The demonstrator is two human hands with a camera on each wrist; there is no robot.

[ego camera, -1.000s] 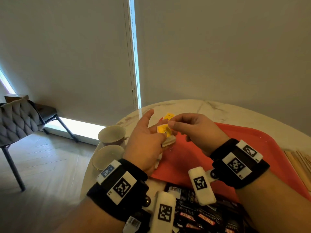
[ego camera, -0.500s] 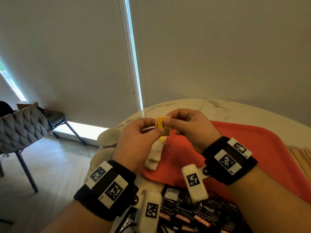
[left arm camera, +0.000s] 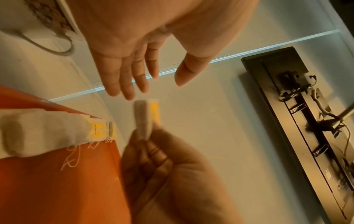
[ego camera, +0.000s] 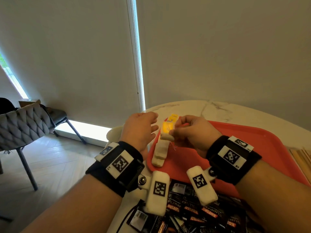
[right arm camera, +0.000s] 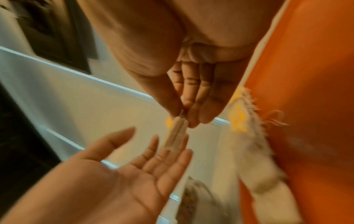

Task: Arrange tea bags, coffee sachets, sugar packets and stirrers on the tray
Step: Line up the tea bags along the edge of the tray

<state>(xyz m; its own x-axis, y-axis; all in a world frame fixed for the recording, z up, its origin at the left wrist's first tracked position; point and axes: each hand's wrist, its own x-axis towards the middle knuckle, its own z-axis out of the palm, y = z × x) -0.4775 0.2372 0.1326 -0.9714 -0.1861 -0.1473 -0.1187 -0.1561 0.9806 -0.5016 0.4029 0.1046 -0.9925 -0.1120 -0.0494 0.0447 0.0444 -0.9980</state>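
Right fingertips pinching tea bag, lengthwise toward left hand

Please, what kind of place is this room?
Probably a dining corner in a home or a hotel room: a round marble table with teacups, a quilted grey chair, and roller blinds over tall windows.

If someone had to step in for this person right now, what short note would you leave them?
Right hand: pinches one tea bag above the tray's left edge.
Left hand: open, holds nothing, beside that bag.
Red tray: a row of tea bags already lies along its left edge.
Coffee sachets: piled off the tray, nearest the person.
Wooden stirrers: on the table, right of the tray.
Left: set this bag down, then sachets and stirrers. No sugar packets are visible.
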